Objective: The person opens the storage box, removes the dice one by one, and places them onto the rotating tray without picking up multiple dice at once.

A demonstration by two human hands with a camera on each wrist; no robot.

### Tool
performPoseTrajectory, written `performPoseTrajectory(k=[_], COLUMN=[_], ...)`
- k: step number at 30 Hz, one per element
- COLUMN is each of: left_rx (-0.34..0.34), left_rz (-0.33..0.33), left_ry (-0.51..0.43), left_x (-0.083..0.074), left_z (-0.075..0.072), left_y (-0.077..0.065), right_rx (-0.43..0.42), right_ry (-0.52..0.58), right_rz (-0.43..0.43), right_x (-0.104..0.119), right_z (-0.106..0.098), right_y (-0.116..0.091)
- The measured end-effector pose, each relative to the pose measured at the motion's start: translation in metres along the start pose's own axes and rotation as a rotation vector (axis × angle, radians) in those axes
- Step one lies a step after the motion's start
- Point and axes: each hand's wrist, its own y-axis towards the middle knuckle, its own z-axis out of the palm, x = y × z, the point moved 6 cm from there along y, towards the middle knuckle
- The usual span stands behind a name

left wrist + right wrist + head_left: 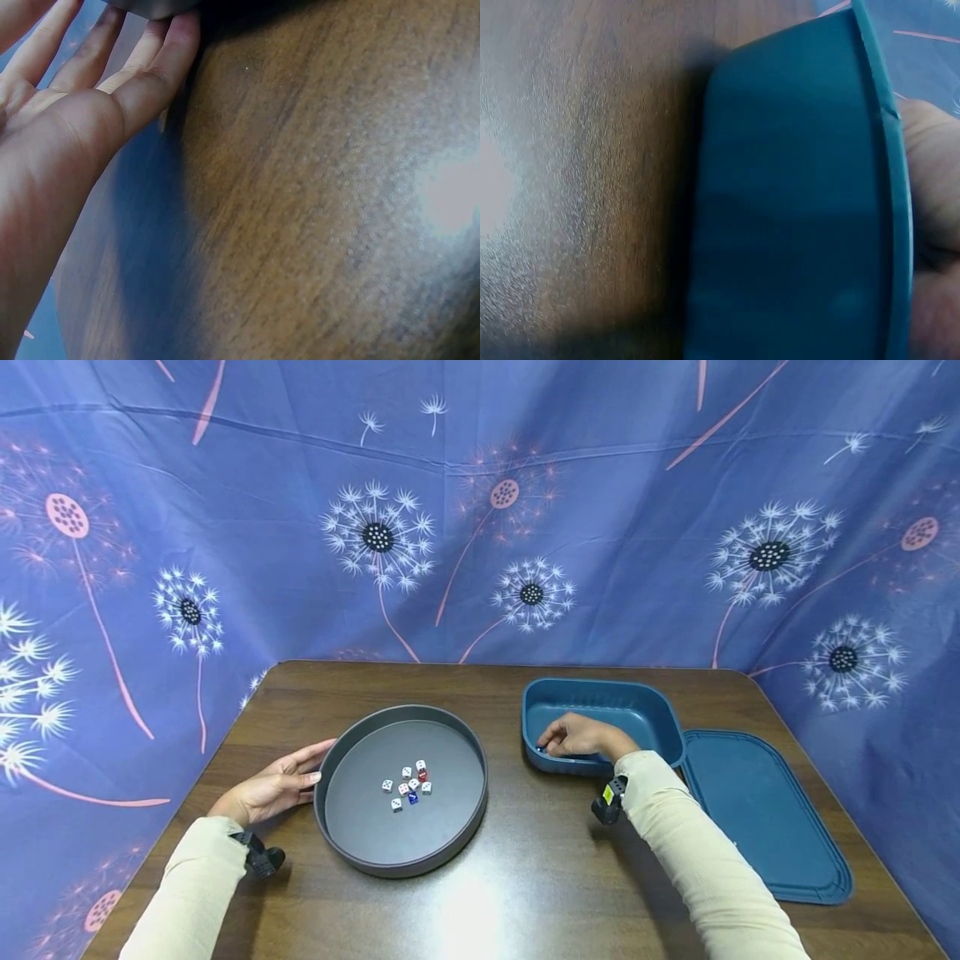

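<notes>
My left hand [273, 785] touches the left side of a round dark grey pan [352, 835], its fingers nearly straight. In the left wrist view, the fingertips of the left hand [90, 97] meet the pan's outer wall [154, 6]. Inside the pan lies a loose group of several white dice [397, 805], with a red die [422, 775] and a blue die [412, 797] among them. My right hand [577, 735] reaches into a deep blue container [637, 697], fingers curled and pinching what looks like a small blue die [542, 748]. The container wall [795, 187] hides most of this hand in the right wrist view.
To the right of the container, a flat blue lid [772, 818] lies on the brown wooden table [540, 860], partly under the right forearm. Behind the table hangs a blue cloth [465, 510] with a dandelion print.
</notes>
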Motion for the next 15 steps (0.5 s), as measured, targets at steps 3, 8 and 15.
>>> performPoseTrajectory(k=[3,8,15], left_rx=[-0.011,-0.015,-0.014], left_rz=[-0.007,-0.007,-0.012], left_ry=[0.000,0.008,0.014], left_x=[0.001,0.001,0.002], left_z=[-0.001,-0.002,-0.004], left_y=[0.000,0.001,0.001], right_rx=[0.019,0.011,-0.073], right_ry=[-0.044,-0.089,-0.128], right_rz=[-0.003,-0.029,-0.099], right_x=[0.000,0.000,0.000], right_z=[0.001,0.002,0.004], right_y=[0.001,0.004,0.010])
